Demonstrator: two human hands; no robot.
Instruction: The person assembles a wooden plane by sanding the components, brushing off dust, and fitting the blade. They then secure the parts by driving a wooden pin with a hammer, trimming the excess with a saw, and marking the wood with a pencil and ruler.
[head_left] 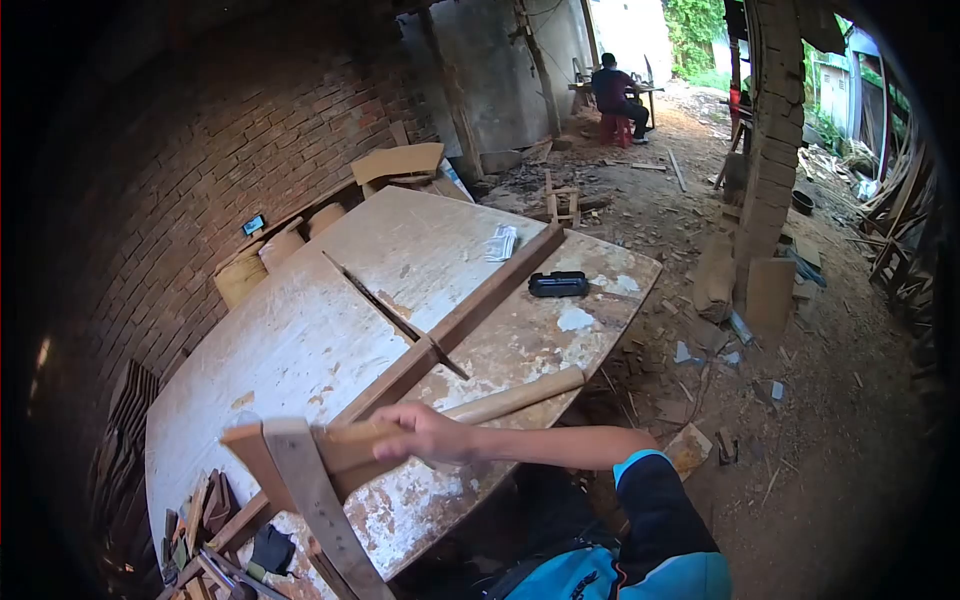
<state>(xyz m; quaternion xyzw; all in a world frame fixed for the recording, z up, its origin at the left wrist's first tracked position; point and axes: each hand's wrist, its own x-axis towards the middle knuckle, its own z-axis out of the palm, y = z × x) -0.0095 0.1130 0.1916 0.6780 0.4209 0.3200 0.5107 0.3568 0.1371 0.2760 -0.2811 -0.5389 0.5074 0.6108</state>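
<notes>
My right hand [432, 436] reaches across the near side of the table, its fingers wrapped round a pale wooden piece [345, 452]. At the left end of this piece, a curved wooden slat [315, 495] with small holes stands across it. A rounded wooden bar [515, 396] extends beyond my hand to the right; whether it is joined to the held piece is hidden. Just behind my hand, a long brown beam [485, 298] lies on the table. A thin dark strip [385, 308] crosses the beam. My left hand is out of view.
The worn, white-stained table [250, 345] bears a black case [558, 284] and a paper packet [501, 243]. Wood offcuts and tools [215, 540] crowd its lower left corner. A brick wall [230, 150] stands left. A person [612, 88] sits on a red stool [616, 130] far behind.
</notes>
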